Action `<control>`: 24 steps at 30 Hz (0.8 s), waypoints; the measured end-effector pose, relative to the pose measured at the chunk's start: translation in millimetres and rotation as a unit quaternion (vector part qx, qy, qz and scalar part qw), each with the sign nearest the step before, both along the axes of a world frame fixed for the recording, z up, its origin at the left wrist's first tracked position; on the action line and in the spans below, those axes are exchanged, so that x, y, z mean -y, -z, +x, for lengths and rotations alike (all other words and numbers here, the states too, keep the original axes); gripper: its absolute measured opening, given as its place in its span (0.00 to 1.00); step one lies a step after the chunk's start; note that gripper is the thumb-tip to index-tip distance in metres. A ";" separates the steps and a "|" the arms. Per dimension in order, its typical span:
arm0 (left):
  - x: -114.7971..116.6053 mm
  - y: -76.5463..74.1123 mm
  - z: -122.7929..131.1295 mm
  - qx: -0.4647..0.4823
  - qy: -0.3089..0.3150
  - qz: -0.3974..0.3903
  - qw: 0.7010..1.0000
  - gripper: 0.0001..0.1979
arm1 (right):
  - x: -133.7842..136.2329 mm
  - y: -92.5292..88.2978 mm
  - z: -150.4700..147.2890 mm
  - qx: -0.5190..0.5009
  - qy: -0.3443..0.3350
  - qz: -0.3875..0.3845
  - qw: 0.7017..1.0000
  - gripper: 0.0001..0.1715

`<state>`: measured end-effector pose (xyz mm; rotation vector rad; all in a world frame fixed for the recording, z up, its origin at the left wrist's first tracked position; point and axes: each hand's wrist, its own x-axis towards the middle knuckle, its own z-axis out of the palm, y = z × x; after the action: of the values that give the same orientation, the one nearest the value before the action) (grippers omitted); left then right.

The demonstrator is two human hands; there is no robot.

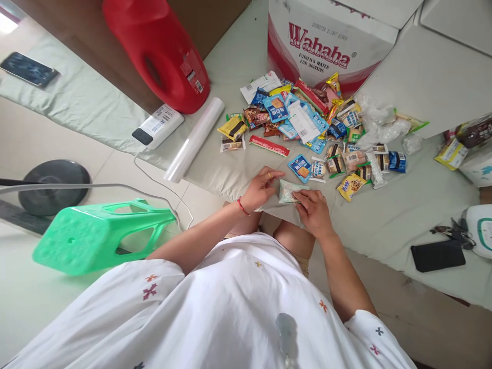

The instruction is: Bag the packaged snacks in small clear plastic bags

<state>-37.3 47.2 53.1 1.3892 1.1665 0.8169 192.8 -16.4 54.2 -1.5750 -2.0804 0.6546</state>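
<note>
A small pale green packet [289, 191] lies at the table's front edge, between my hands. My right hand [313, 207] pinches its right end between thumb and fingers. At the packet's left side is my left hand [262, 190], with a ring and a red wrist string; its index finger is stretched out toward the packet and the thumb is apart from it. Just beyond are a blue snack packet [300, 168] and a round biscuit packet [318, 168]. A red snack bar [269, 146] lies in front of a large heap of mixed wrapped snacks [277, 107].
Behind the heap stands a Wahaha carton [326, 46]. Left are a red jug [165, 56], a clear film roll [196, 138] and a white device [158, 125]. Crumpled clear plastic [380, 120] and a black pouch [438, 255] lie right. A green stool [103, 236] is lower left.
</note>
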 end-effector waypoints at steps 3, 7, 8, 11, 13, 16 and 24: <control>0.2 -8.0 -5.7 0.156 0.052 -0.090 0.982 0.35 | -0.7 -3.3 5.1 -0.223 0.075 -0.044 0.971 0.19; 8.0 -14.4 9.0 0.302 0.124 -0.226 0.918 0.34 | 3.0 0.2 -11.3 -0.452 0.189 -0.166 0.856 0.25; 10.1 -13.6 14.8 0.312 0.117 -0.248 0.910 0.33 | 3.7 0.7 -17.1 -0.476 0.207 -0.190 0.833 0.27; 13.7 -6.6 28.0 0.296 0.053 -0.279 0.912 0.32 | 4.9 -1.6 -29.2 -0.488 0.223 -0.233 0.811 0.32; 14.0 -1.0 31.4 0.271 0.017 -0.281 0.920 0.32 | 5.8 -5.0 -30.6 -0.477 0.207 -0.244 0.819 0.32; 13.9 3.9 31.4 0.229 -0.015 -0.278 0.933 0.30 | 7.5 -7.4 -28.0 -0.466 0.191 -0.248 0.828 0.30; 22.9 -4.6 25.9 0.246 -0.030 -0.310 0.918 0.27 | 5.9 0.1 -26.6 -0.448 0.279 -0.219 0.821 0.25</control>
<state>-11.4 24.2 57.7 0.5783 0.9510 0.6965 166.2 -22.3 54.0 -1.5280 -0.7548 1.3591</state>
